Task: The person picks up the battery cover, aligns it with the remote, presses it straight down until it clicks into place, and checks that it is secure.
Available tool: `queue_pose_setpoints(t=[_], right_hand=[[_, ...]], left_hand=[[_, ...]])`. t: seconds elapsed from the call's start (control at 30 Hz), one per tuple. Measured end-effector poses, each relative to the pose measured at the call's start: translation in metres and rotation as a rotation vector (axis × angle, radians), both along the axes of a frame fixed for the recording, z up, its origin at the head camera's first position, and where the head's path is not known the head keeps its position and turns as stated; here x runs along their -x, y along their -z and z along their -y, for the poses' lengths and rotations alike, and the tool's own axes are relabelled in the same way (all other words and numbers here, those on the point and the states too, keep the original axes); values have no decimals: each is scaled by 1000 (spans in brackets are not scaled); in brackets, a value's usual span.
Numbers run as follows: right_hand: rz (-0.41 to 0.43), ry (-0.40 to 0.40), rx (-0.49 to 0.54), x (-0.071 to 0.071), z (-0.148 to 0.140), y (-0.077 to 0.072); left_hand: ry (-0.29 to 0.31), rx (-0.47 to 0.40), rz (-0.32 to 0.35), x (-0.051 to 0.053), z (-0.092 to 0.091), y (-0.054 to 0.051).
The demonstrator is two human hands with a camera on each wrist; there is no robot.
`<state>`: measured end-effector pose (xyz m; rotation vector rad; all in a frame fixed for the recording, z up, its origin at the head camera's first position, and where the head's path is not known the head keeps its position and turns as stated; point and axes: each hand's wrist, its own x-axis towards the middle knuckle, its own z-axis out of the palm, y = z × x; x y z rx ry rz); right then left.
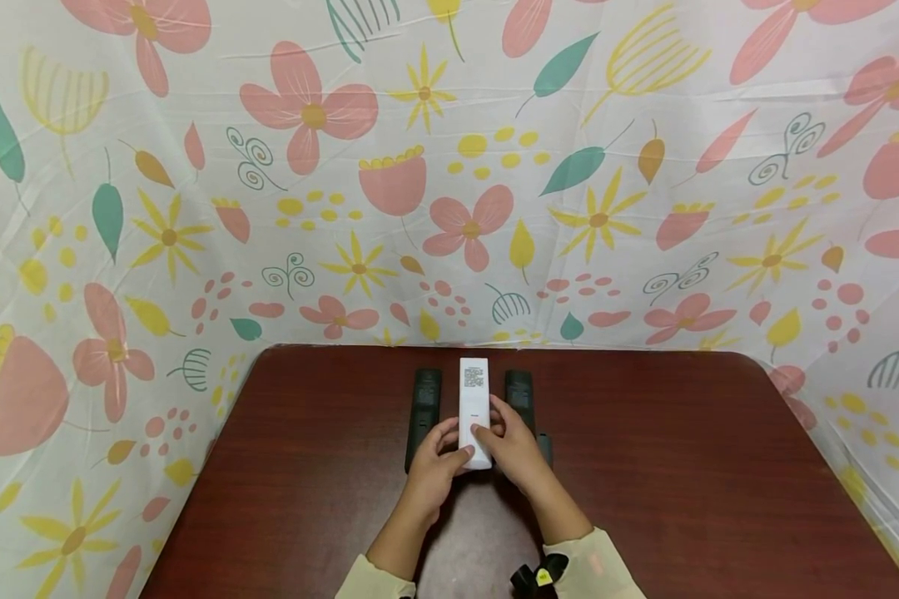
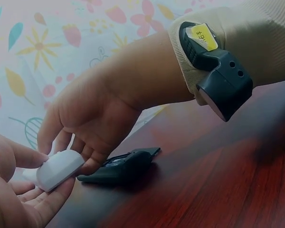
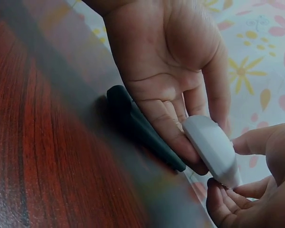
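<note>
Cream sleeves (image 1: 599, 566) up close, then left hand (image 1: 433, 472) and right hand (image 1: 515, 448) both pinching a white remote (image 1: 474, 399), pretty snug. It's over the brown table (image 1: 307, 457), between two dark remotes (image 1: 425, 395) seen from above.

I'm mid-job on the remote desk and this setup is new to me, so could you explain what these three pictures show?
There is no robot arm here, only a person's bare left hand and right hand. The wide picture comes from a camera worn on the head, looking forward and down; the other two come from a camera on each wrist. A black unit sits at the right cuff. Both hands hold a slim white device, probably a remote control, its printed side facing up. On the reddish brown table lie two dark devices, one to either side of it, with a smaller dark piece beside the right-hand one.
</note>
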<state>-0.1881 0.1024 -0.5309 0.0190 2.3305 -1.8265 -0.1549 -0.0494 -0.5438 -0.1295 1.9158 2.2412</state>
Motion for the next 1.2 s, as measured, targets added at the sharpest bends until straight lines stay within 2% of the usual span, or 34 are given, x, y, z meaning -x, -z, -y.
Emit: queue_pose_setpoints(t=[0.3,0.73,0.97,1.2], right_hand=[[-18,3,-111,0,0,3],[-35,-19,-143,-1,0,7],[-44,-37,-156,0,1,10],[-22,-41,-168,0,2,11]], left_hand=[[-7,26,4,2,0,6],[6,58,-11,-2,-1,5],[-28,177,-21,-2,-2,7],[-24,262,-68,-4,-4,7]])
